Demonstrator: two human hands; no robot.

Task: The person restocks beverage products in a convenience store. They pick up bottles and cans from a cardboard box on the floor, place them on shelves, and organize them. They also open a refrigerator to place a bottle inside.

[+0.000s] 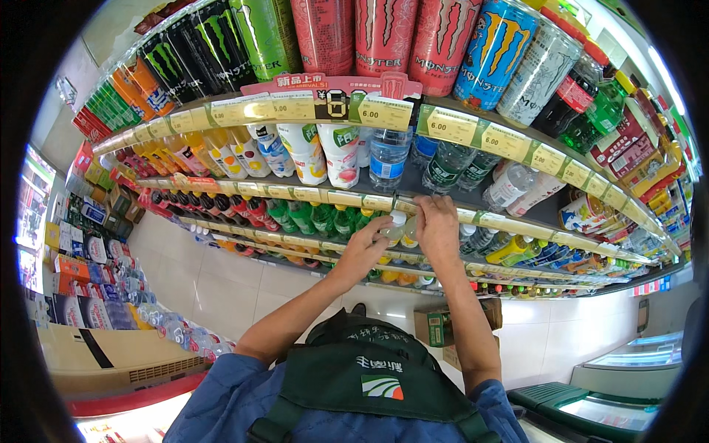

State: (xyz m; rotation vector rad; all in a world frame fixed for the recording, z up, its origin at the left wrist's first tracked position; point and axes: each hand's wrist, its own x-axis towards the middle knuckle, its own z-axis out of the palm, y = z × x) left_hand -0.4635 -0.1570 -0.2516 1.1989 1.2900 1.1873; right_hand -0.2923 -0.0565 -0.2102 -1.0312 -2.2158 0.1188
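My left hand (363,247) reaches to a clear bottle (395,231) with a white cap, on the shelf below the middle price rail. Its fingertips are beside the cap, and I cannot tell whether they grip it. My right hand (437,226) is at the price rail (471,215), its fingers bent over the rail's upper edge and its thumb in front. A second pale bottle (410,232) stands between the hands, partly covered by the right one. Above the rail are a water bottle with a blue label (386,166) and green-labelled clear bottles (441,169).
Monster cans (383,39) line the top shelf behind a pink price sign (332,91). Green soda bottles (327,221) stand left of my hands. On the tiled floor (221,277) sit cardboard boxes (432,328) by my right arm. Bottled-water packs (183,332) are stacked at left; a freezer (604,410) stands at lower right.
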